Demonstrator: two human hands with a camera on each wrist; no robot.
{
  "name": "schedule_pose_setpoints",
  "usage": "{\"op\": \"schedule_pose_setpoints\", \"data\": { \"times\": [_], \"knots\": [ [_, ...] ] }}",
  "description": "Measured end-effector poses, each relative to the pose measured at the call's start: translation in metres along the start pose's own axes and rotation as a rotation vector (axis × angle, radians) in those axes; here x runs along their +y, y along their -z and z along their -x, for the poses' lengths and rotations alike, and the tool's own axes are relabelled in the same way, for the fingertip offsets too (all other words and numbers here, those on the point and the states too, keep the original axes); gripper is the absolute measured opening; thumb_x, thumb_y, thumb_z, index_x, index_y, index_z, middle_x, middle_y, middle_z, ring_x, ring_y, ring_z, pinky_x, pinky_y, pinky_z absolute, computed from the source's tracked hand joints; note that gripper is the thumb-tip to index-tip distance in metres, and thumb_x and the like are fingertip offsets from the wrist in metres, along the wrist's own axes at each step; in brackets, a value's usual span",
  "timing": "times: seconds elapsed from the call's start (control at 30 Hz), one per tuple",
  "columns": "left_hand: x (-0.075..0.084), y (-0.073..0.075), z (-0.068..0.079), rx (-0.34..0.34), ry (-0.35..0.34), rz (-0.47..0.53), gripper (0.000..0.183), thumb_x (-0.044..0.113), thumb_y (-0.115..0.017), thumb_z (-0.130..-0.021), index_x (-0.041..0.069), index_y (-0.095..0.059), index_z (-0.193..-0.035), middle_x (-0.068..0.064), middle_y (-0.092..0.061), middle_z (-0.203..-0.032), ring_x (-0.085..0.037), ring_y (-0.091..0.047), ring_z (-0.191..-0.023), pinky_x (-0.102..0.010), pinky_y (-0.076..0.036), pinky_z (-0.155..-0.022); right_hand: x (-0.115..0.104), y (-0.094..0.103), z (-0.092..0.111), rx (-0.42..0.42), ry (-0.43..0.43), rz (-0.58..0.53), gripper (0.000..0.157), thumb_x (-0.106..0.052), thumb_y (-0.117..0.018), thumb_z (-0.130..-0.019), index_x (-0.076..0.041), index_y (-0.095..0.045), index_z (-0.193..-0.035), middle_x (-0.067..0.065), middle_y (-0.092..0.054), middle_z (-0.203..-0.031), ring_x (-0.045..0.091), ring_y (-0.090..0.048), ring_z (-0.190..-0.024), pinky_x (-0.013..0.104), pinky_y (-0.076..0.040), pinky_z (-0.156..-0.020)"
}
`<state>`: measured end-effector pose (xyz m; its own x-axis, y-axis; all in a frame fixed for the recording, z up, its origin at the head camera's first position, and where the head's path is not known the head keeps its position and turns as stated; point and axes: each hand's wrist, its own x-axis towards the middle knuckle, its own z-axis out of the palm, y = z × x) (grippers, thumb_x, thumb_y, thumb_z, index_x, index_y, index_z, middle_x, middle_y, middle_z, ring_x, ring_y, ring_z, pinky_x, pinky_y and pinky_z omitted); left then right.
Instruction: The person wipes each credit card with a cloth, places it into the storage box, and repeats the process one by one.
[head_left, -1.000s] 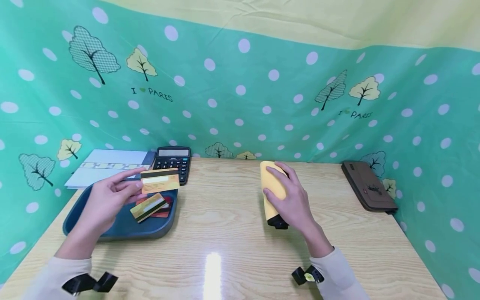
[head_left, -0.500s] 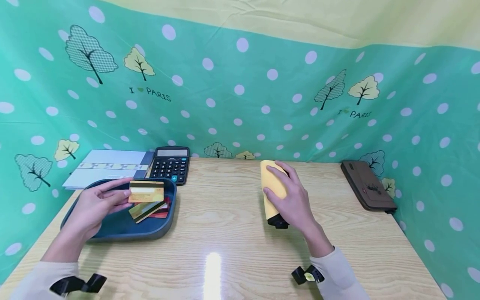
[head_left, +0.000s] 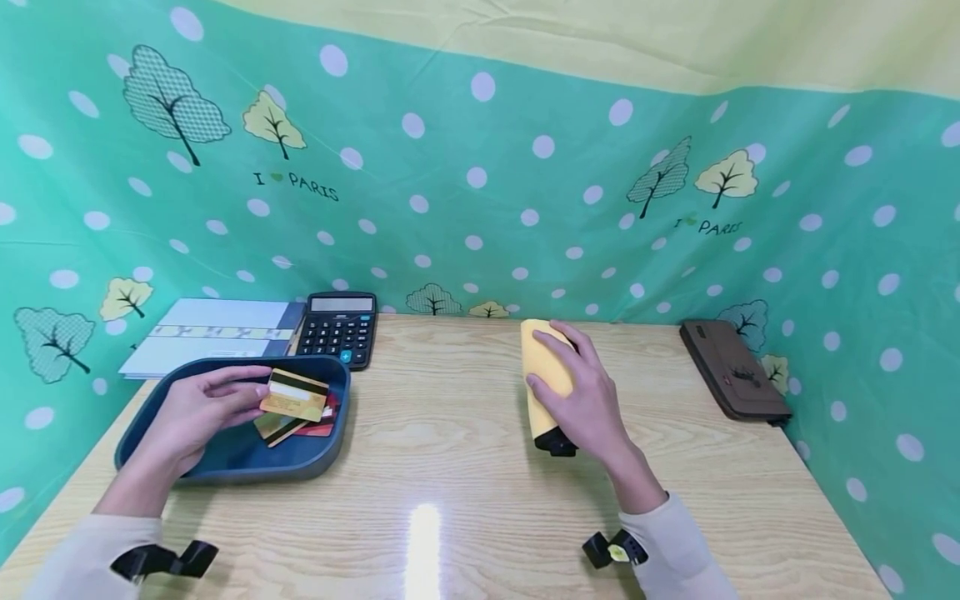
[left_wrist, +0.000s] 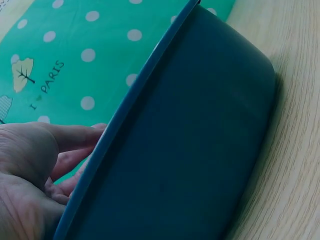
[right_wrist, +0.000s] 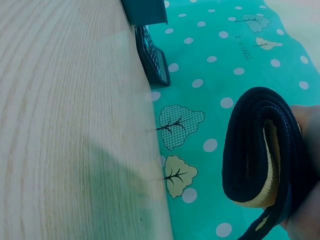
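Observation:
My left hand (head_left: 198,417) pinches a gold bank card (head_left: 295,396) with a dark stripe over the blue tray (head_left: 262,475). Below that card, inside the tray, lie another gold card (head_left: 276,429) and a red card (head_left: 321,427). In the left wrist view the tray's outer wall (left_wrist: 180,135) hides the cards, and only part of the hand (left_wrist: 45,170) shows behind the rim. Farther right, my right hand (head_left: 581,400) grips a folded yellow cloth (head_left: 546,375) with black edging. Its rolled dark layers (right_wrist: 250,150) face the right wrist view.
A black calculator (head_left: 337,329) lies behind the tray, beside a stack of white and blue folders (head_left: 217,329). A brown zipped wallet (head_left: 735,372) rests at the table's right side. A green dotted curtain (head_left: 465,183) closes off the back of the wooden table (head_left: 442,417).
My left hand with the gold card has moved left and lowered over the tray, and the card has tilted. My right hand keeps its grip on the yellow cloth and stays in place.

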<state>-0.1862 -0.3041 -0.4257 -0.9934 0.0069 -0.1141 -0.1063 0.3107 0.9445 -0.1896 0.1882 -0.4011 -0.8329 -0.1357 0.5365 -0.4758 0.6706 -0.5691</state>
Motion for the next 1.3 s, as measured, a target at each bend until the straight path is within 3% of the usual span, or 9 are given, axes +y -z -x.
{"op": "schedule_pose_setpoints", "data": {
  "times": [0.13, 0.37, 0.57, 0.73, 0.97, 1.2, 1.3],
  "knots": [
    [0.0, -0.001, -0.002, 0.022, -0.005, -0.021, 0.049, 0.023, -0.071, -0.099, 0.001, -0.058, -0.141, 0.024, -0.075, -0.097, 0.002, -0.074, -0.091, -0.025, -0.065, -0.083, 0.0, 0.0, 0.0, 0.006, 0.002, -0.003, 0.059, -0.017, -0.081, -0.088, -0.026, -0.062, -0.143, -0.002, -0.047, -0.157, 0.027, -0.065, -0.121, 0.035, -0.054, -0.071],
    [-0.003, 0.002, -0.001, 0.037, -0.022, -0.018, 0.034, 0.02, -0.073, -0.098, 0.007, -0.069, -0.129, 0.021, -0.076, -0.095, 0.001, -0.074, -0.088, -0.021, -0.065, -0.078, 0.0, -0.003, 0.0, -0.002, 0.012, -0.011, 0.058, -0.017, -0.081, -0.088, -0.026, -0.062, -0.143, 0.0, -0.049, -0.156, 0.025, -0.067, -0.113, 0.029, -0.051, -0.066],
    [-0.001, 0.003, 0.001, 0.072, -0.027, -0.13, 0.052, 0.028, -0.071, -0.1, -0.004, -0.059, -0.139, 0.025, -0.074, -0.098, 0.007, -0.071, -0.091, -0.017, -0.063, -0.078, 0.003, 0.0, -0.003, 0.008, 0.015, -0.013, 0.059, -0.017, -0.081, -0.088, -0.025, -0.062, -0.143, 0.001, -0.048, -0.156, 0.027, -0.062, -0.125, 0.037, -0.055, -0.072],
    [0.009, 0.0, 0.005, 0.092, -0.051, -0.175, 0.054, 0.034, -0.068, -0.1, -0.002, -0.06, -0.14, 0.028, -0.072, -0.098, 0.007, -0.071, -0.091, -0.017, -0.063, -0.078, 0.01, 0.01, -0.004, 0.014, 0.002, 0.0, 0.058, -0.016, -0.081, -0.089, -0.023, -0.062, -0.143, 0.003, -0.047, -0.157, 0.03, -0.06, -0.13, 0.046, -0.058, -0.082],
    [0.036, -0.024, 0.008, 0.091, -0.137, -0.264, 0.052, 0.043, -0.064, -0.102, 0.007, -0.063, -0.139, 0.032, -0.066, -0.106, 0.013, -0.066, -0.093, -0.008, -0.057, -0.077, 0.055, 0.034, 0.012, -0.083, -0.088, 0.095, 0.058, -0.019, -0.077, -0.092, -0.022, -0.058, -0.147, 0.01, -0.044, -0.159, 0.039, -0.057, -0.131, 0.06, -0.056, -0.086],
    [0.065, -0.046, 0.013, 0.086, -0.215, -0.362, 0.049, 0.051, -0.058, -0.103, 0.017, -0.065, -0.138, -0.006, -0.071, -0.131, 0.016, -0.059, -0.098, -0.006, -0.054, -0.078, 0.104, 0.055, 0.033, -0.192, -0.144, 0.132, 0.054, -0.023, -0.072, -0.098, -0.019, -0.055, -0.149, 0.013, -0.042, -0.159, 0.041, -0.054, -0.134, 0.067, -0.052, -0.093],
    [0.076, -0.056, 0.011, 0.098, -0.263, -0.397, 0.048, 0.052, -0.058, -0.103, 0.019, -0.066, -0.137, -0.01, -0.07, -0.133, 0.012, -0.057, -0.102, -0.004, -0.051, -0.079, 0.118, 0.059, 0.037, -0.25, -0.184, 0.104, 0.053, -0.026, -0.069, -0.1, -0.018, -0.053, -0.15, 0.016, -0.04, -0.16, 0.045, -0.047, -0.14, 0.073, -0.045, -0.101]
  ]
}}
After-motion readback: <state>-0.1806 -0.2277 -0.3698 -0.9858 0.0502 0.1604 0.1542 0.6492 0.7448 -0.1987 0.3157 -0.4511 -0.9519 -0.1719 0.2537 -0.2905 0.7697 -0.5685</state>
